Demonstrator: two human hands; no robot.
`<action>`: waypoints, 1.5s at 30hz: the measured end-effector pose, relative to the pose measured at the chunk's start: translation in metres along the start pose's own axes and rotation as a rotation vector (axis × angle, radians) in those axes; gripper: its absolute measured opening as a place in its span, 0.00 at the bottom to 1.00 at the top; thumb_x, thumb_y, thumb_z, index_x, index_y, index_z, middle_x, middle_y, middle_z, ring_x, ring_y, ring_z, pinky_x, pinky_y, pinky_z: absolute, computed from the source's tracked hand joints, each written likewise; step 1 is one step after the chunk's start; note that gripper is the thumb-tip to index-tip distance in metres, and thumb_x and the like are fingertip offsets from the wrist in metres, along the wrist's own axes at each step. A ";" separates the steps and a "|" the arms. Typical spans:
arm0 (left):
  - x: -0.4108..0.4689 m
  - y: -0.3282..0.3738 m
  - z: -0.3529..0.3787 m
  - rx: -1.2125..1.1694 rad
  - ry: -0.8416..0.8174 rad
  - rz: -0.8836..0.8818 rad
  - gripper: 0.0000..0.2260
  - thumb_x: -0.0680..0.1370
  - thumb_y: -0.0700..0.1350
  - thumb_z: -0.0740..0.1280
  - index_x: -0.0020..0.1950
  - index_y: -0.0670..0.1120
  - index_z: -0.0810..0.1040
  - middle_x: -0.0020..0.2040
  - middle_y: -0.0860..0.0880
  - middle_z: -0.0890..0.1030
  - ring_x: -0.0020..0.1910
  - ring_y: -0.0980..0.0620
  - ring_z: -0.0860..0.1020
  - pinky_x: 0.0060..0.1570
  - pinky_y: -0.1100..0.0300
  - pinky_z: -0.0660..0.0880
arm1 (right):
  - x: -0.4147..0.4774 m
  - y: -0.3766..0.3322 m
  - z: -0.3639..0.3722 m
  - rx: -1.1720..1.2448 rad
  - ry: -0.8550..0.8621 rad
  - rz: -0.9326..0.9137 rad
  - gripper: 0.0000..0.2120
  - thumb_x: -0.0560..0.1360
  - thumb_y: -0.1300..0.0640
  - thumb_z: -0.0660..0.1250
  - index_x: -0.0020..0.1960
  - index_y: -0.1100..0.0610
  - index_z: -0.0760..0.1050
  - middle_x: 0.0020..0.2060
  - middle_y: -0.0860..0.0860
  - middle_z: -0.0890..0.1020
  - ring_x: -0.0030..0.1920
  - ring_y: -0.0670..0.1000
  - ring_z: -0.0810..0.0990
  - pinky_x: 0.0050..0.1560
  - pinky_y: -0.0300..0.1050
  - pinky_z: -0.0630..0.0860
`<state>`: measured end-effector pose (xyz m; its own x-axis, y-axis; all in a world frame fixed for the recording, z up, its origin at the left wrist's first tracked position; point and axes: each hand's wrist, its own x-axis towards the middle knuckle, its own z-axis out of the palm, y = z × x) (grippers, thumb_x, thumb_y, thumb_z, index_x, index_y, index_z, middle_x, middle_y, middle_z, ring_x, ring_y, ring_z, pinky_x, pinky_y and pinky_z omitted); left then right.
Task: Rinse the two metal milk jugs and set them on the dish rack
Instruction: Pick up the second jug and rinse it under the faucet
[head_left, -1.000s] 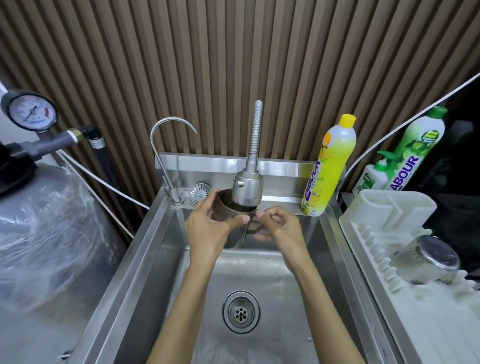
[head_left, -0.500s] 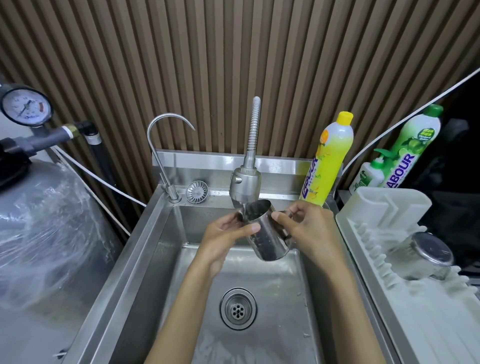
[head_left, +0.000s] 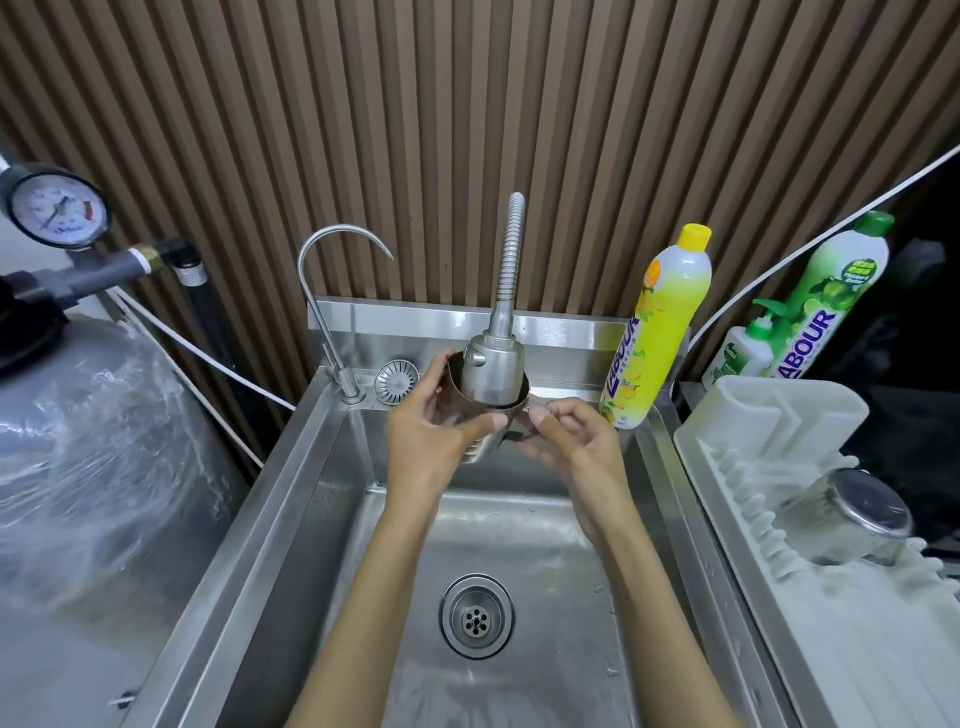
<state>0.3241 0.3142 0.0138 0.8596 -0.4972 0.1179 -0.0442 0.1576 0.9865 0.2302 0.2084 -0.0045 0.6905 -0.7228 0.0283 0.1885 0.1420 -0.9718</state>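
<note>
A metal milk jug (head_left: 485, 441) is held upright over the sink, right under the flexible tap's spray head (head_left: 492, 371), which dips into its mouth. My left hand (head_left: 434, 436) wraps around the jug's body. My right hand (head_left: 574, 439) grips its handle side. A second metal milk jug (head_left: 844, 519) lies upside down on the white dish rack (head_left: 779, 415) at the right.
The steel sink (head_left: 311, 509) has a drain (head_left: 477, 617) at its centre. A thin gooseneck tap (head_left: 332, 322) stands at the back left. A yellow detergent bottle (head_left: 657, 327) and green bottles (head_left: 826, 306) stand at the back right. A wrapped tank with a pressure gauge (head_left: 57, 210) fills the left.
Half a second ago the jug was tilted and lower, to the right of the spray head. Both hands have since lifted it upright, back under the spray head.
</note>
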 end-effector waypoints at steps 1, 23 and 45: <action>0.001 0.004 -0.004 0.027 0.003 -0.006 0.37 0.58 0.35 0.79 0.66 0.47 0.74 0.59 0.53 0.81 0.57 0.59 0.78 0.61 0.62 0.73 | -0.002 0.001 0.002 0.010 -0.011 0.015 0.05 0.74 0.64 0.67 0.41 0.62 0.72 0.41 0.52 0.83 0.46 0.52 0.81 0.46 0.49 0.82; -0.012 -0.022 0.014 -0.151 -0.150 -0.116 0.24 0.65 0.27 0.72 0.58 0.43 0.77 0.49 0.52 0.84 0.51 0.57 0.81 0.51 0.67 0.76 | -0.016 -0.037 -0.016 -0.538 0.120 -0.236 0.12 0.72 0.63 0.70 0.35 0.53 0.71 0.44 0.47 0.84 0.44 0.43 0.83 0.44 0.31 0.76; 0.007 -0.042 0.020 0.585 -0.054 -0.162 0.18 0.79 0.54 0.59 0.47 0.42 0.81 0.38 0.42 0.80 0.40 0.45 0.75 0.34 0.59 0.61 | 0.001 0.037 -0.025 -0.172 0.278 0.277 0.11 0.74 0.56 0.69 0.38 0.61 0.73 0.38 0.55 0.83 0.32 0.50 0.84 0.25 0.44 0.80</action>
<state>0.3223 0.2873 -0.0245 0.8522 -0.5210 -0.0489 -0.2003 -0.4111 0.8893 0.2204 0.1961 -0.0464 0.4800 -0.8312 -0.2805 -0.1135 0.2583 -0.9594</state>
